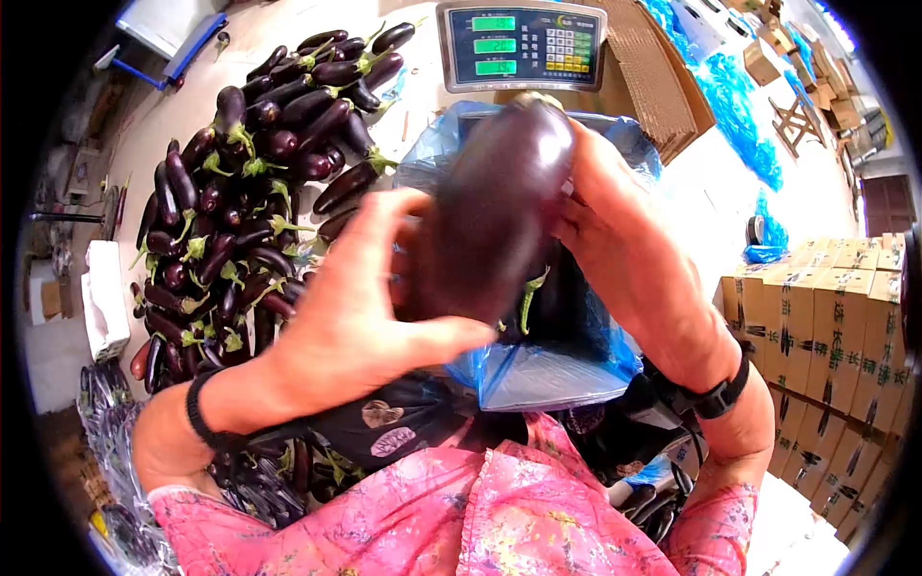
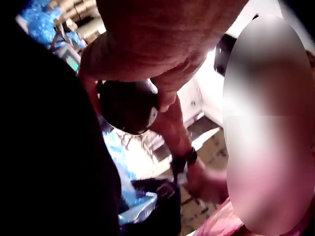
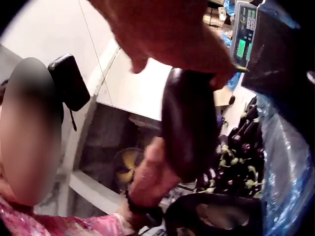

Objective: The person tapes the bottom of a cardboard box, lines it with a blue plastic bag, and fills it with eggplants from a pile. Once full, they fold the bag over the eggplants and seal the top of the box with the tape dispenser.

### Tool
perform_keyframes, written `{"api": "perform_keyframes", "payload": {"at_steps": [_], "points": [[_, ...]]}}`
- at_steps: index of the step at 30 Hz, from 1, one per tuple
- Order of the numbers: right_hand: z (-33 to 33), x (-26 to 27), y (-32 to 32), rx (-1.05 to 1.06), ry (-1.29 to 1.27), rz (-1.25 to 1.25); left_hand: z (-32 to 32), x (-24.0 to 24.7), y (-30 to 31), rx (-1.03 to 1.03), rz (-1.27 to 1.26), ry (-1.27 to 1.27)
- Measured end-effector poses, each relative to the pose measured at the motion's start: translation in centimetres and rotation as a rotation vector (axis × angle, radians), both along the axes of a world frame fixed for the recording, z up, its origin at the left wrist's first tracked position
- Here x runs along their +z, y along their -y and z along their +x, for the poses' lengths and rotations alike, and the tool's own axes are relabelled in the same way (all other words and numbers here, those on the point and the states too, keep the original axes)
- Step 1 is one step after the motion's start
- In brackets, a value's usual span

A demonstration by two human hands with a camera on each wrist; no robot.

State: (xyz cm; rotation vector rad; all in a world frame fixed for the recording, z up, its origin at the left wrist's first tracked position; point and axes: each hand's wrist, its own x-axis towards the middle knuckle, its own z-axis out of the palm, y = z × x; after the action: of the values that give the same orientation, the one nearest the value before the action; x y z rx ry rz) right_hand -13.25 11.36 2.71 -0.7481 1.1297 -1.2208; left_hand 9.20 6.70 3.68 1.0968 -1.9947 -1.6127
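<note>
Left hand [image 1: 355,317] is wrapped round the lower half of a big eggplant [image 1: 495,211], thumb laid across its near side and fingers curled behind. The right hand [image 1: 615,235] clasps the opposite flank higher up, its palm flat to the skin and its fingers bent over the far side. Both hands are on the fruit, so neither is nearer than the other; the left takes the stalk end and the right the fat end. The eggplant is held in the air just in front of the weighing scale [image 1: 521,43]. Its long axis is tilted steeply: the green calyx [image 1: 531,293] is low and toward the person's chest, and the rounded blossom end points up and away toward the scale's display. The fruit looks heavy and plump, with dark glossy purple-black skin that is smooth and unmarked as far as the blur allows. It is noticeably thicker than the slim ones around it. Directly under it, in front of the scale, sits a container lined with a blue plastic bag [image 1: 538,370]. Left of the scale a heap of eggplants [image 1: 250,192] is spread out, and stacked printed cartons [image 1: 836,317] stand well to its right.
</note>
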Motion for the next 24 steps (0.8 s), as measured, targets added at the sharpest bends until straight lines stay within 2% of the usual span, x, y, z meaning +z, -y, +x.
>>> {"api": "perform_keyframes", "payload": {"at_steps": [3,4,6,8,9,12,13,14,15,18,22,24], "points": [[-1.1,-1.9,-0.2,-0.017,-0.019,0.080,-2.9,-3.7,-0.3,-0.111,-0.041,-0.005],[-1.4,-3.6,-0.5,-0.040,-0.065,0.091,-4.0,-4.2,0.0,-0.151,0.035,-0.045],[-1.0,-4.4,-1.7,-0.030,0.186,0.117,-6.4,-4.7,0.3,-0.205,0.280,-0.214],[-2.0,-6.2,-2.8,-0.061,0.342,0.202,-7.5,-4.5,0.5,-0.251,0.541,-0.098],[-2.8,-6.8,-3.1,-0.017,0.208,0.176,-8.0,-5.6,0.0,-0.211,0.549,-0.083],[-7.2,-9.4,-3.3,0.121,-0.260,0.041,-9.8,-10.4,-2.1,-0.088,0.259,-0.012],[-9.0,-10.3,-3.7,0.150,-0.464,-0.037,-10.4,-12.1,-2.7,-0.056,0.228,0.162],[-9.1,-8.0,-3.8,0.094,-0.479,0.046,-11.1,-12.7,-3.2,-0.066,0.214,0.221],[-9.5,-9.4,-3.5,0.030,-0.574,0.120,-11.8,-13.3,-3.9,-0.079,0.201,0.281],[-10.9,-11.2,-3.4,0.106,-0.575,0.170,-14.0,-15.4,-5.7,-0.073,0.206,0.345],[-10.2,-11.7,-3.1,0.171,-1.036,0.028,-14.5,-17.7,-5.8,-0.082,0.199,0.398],[-10.0,-11.9,-3.3,0.146,-1.063,-0.031,-14.3,-18.0,-5.8,-0.083,0.156,0.408]]}}
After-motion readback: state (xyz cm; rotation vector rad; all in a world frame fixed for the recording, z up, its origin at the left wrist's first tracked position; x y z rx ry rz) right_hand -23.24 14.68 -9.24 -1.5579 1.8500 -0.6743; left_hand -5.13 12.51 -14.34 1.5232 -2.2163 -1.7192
